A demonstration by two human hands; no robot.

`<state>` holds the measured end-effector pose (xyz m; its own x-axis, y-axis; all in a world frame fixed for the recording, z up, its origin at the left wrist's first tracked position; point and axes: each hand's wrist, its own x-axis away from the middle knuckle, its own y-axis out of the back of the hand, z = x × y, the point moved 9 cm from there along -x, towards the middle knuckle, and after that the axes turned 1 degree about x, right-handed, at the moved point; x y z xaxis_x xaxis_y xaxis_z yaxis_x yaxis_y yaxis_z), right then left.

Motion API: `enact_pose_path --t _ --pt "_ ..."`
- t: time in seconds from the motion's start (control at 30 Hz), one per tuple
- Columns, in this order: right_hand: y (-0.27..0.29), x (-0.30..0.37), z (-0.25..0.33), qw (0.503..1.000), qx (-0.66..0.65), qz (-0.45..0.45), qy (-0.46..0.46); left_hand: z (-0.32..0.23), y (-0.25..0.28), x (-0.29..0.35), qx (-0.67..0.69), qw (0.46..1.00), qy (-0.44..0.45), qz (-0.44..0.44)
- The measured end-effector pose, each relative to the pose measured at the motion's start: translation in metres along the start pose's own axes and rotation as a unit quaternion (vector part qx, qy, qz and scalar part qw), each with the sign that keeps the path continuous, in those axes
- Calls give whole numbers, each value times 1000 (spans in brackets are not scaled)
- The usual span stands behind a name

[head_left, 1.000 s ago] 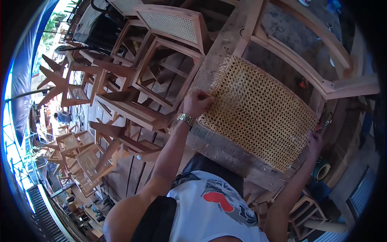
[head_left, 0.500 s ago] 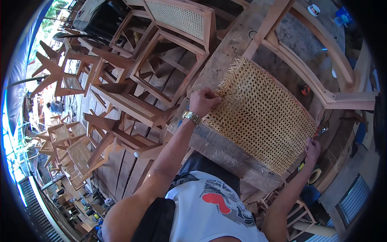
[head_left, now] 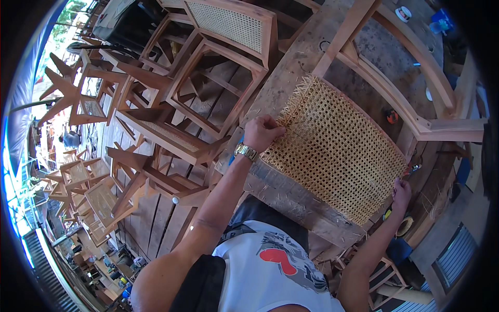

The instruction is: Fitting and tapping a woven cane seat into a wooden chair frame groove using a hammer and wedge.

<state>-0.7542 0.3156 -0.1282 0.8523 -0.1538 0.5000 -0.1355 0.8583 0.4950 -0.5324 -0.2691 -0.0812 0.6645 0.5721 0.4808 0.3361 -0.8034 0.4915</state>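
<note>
A sheet of woven cane webbing (head_left: 338,145) lies over a wooden chair frame (head_left: 387,96) on the workbench, its loose strands fraying along the left and upper-left edges. My left hand (head_left: 263,132), with a gold watch on the wrist, pinches the left edge of the webbing between thumb and fingers. At the lower right corner of the sheet, my right hand (head_left: 401,193) has its fingers closed at the right edge, gripping the cane there. Much of the frame under the webbing is hidden.
Several unfinished wooden chairs (head_left: 218,88) crowd the floor to the left. On the bench (head_left: 286,67) lie cane scraps, a small white tub (head_left: 403,14), a blue container (head_left: 441,22) and an orange-and-black tool (head_left: 391,115). A roll of tape (head_left: 405,226) sits beyond my right forearm.
Almost nothing differs. My right hand has shifted very slightly left and down at the webbing's edge; my left hand keeps its place.
</note>
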Motion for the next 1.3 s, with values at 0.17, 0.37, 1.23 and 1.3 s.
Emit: enact_pose_path --t 0.17,0.37,1.23,1.3 --pt "-4 7 5 1000 -6 -18 4 6 -1 -1 23 1000 -7 -7" --pt "-2 13 13 999 7 -35 9 4 -2 -3 -15 1000 -17 -3" --pt "0 9 7 999 8 -37 16 5 -3 -2 23 999 19 29" --pt "-1 9 9 999 27 -32 29 7 -6 -4 48 998 19 41"
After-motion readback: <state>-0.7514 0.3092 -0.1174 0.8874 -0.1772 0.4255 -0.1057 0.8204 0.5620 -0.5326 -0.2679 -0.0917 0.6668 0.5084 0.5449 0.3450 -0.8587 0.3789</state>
